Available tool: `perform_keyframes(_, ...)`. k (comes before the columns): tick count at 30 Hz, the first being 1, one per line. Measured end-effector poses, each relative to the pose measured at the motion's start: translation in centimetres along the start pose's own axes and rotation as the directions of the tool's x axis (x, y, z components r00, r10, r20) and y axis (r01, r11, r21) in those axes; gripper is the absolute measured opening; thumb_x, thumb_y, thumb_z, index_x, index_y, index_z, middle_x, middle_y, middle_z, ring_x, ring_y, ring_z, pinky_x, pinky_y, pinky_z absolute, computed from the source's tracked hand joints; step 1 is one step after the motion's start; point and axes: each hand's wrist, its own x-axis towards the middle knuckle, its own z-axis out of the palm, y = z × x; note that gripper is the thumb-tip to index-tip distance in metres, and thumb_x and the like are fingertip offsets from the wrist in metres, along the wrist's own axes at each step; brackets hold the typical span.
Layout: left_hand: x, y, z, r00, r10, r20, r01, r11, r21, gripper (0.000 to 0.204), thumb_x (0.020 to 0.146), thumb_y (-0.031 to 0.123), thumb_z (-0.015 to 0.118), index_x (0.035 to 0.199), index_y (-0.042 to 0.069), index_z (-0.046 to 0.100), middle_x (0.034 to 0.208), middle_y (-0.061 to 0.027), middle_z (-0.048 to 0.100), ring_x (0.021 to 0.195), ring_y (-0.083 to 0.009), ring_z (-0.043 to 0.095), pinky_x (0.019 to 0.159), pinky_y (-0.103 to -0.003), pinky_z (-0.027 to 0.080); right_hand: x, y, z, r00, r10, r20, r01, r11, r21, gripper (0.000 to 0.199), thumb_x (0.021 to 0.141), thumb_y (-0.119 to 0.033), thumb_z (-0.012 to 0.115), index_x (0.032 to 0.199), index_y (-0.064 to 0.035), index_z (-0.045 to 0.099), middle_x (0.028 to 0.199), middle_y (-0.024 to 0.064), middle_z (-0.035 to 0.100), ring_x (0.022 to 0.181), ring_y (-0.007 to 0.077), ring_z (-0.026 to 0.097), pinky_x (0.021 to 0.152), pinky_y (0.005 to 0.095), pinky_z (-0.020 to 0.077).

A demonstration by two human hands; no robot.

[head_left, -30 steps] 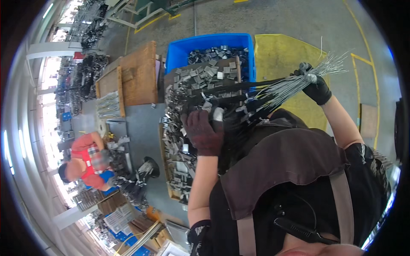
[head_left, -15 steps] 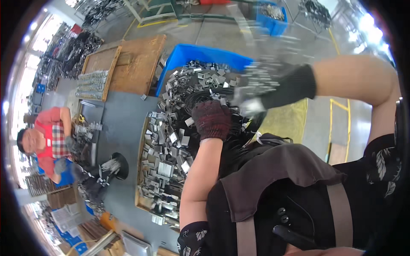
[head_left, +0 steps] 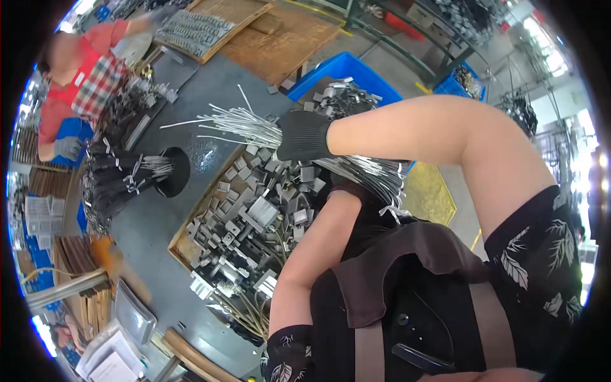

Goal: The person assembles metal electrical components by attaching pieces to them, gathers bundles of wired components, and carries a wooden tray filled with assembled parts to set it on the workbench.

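A thick bundle of thin cables, silvery at its fanned ends, points left over the table. My right hand, in a dark knitted glove, is closed round it. More of the bundle shows below my right forearm, bending down toward a white tie. My left hand, gloved in dark red and black, lies under that lower part; its fingers are hidden. Just left of my left forearm is a wooden-edged tray heaped with small metal blocks and brackets.
Across the grey table a co-worker in red and check reaches toward a board of metal parts. A round black holder contains a similar bundle. Beyond the tray stands a blue crate; a yellow surface lies at right.
My right hand, blurred at the upper right before, has swung left across my left hand and holds the cable bundle over the tray. The view has turned.
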Motion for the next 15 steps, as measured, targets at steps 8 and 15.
perform_keyframes(8, -0.4, -0.8, 0.2, 0.994, 0.110, 0.011, -0.109, 0.969, 0.222, 0.061, 0.091, 0.051, 0.038, 0.138, 0.013, 0.044, 0.146, -0.0107, 0.039, 0.134, -0.0294, 0.035, 0.111, -0.050, 0.023, 4.7, 2.8, 1.8, 0.994, -0.108, 0.020, 0.107, 0.993, 0.049, 0.040, 0.065, -0.034, 0.065, 0.086, -0.0001, 0.069, 0.083, 0.0259, 0.065, 0.079, 0.0373, 0.065, 0.074, 0.0441, 0.0506)
perform_keyframes(15, -2.9, -0.5, 0.7, 0.970, 0.211, 0.120, -0.243, 0.849, 0.470, 0.058, 0.090, 0.048, 0.041, 0.135, 0.012, 0.047, 0.143, -0.0111, 0.043, 0.133, -0.0296, 0.038, 0.110, -0.049, 0.025, 0.3, 2.7, -1.5, 0.982, -0.173, -0.081, 0.188, 0.950, 0.249, 0.043, 0.063, -0.030, 0.067, 0.088, 0.0046, 0.067, 0.086, 0.0274, 0.064, 0.079, 0.0362, 0.063, 0.071, 0.0417, 0.0489)
